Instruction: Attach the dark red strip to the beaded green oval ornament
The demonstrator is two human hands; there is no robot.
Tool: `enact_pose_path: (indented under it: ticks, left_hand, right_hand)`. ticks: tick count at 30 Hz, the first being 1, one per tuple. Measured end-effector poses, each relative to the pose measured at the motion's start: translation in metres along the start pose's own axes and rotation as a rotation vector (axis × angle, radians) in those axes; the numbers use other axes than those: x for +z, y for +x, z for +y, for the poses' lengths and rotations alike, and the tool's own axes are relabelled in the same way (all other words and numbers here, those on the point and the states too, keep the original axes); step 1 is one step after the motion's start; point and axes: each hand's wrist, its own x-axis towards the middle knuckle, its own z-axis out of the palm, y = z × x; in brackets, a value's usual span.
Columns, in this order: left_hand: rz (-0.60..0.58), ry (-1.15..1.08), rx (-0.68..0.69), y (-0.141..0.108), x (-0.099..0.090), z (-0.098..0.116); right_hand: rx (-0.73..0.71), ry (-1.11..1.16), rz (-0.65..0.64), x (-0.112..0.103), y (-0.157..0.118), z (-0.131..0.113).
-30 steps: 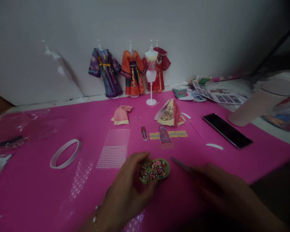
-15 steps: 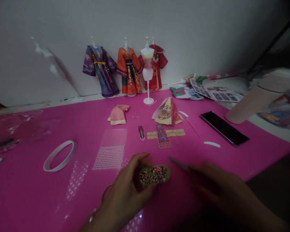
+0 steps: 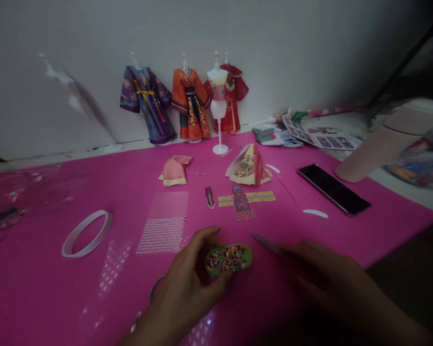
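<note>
My left hand (image 3: 187,276) curls around a small green oval box (image 3: 248,264) of mixed coloured beads, thumb in front and fingers behind. Patches of green floor show between the beads. To its right, my right hand (image 3: 321,276) is closed on a slim pointed metal tool (image 3: 265,242); its tip points toward the box without touching it, and the rest is hidden in the dark grip. Just beyond the hands lie a sheet of tiny rhinestones (image 3: 162,235), a dark red pointed fabric piece (image 3: 210,198) and a yellow band (image 3: 263,196) crossed by a patterned strip (image 3: 242,204).
On the pink mat (image 3: 122,298) lie a tape roll (image 3: 87,234), a pink doll top (image 3: 175,170), a doll skirt (image 3: 251,166) and a phone (image 3: 334,190). Dressed mini mannequins (image 3: 191,103) line the wall. A pale bottle (image 3: 378,142) stands at right.
The beads in the green box have shifted, and more of its green floor shows. Both hands keep nearly the same pose; the whole view has slid slightly.
</note>
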Motion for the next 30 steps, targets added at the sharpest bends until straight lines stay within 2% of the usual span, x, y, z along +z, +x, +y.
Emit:
enact_pose_path:
  ticks: [6, 10, 17, 20, 26, 30]
  left_hand:
    - [-0.031, -0.05, -0.017, 0.002, 0.001, 0.0]
    - [-0.044, 0.014, -0.008, 0.0, -0.003, -0.003]
    - [0.033, 0.183, 0.134, 0.0, -0.006, 0.004]
    - [0.054, 0.229, 0.185, 0.001, -0.007, 0.007]
    - [0.072, 0.265, 0.178, 0.002, -0.007, 0.004]
    - [0.076, 0.261, 0.191, 0.001, -0.006, 0.005]
  right_hand:
    - [0.024, -0.02, -0.029, 0.0, -0.001, -0.003]
    - [0.021, -0.038, -0.017, 0.0, -0.002, -0.004]
    - [0.039, -0.004, -0.038, 0.0, -0.001, -0.005]
    - [0.033, 0.031, -0.055, -0.004, 0.0, -0.008]
    - [-0.013, 0.081, -0.039, -0.024, -0.003, -0.01]
    - [-0.145, -0.003, -0.203, -0.038, -0.007, -0.007]
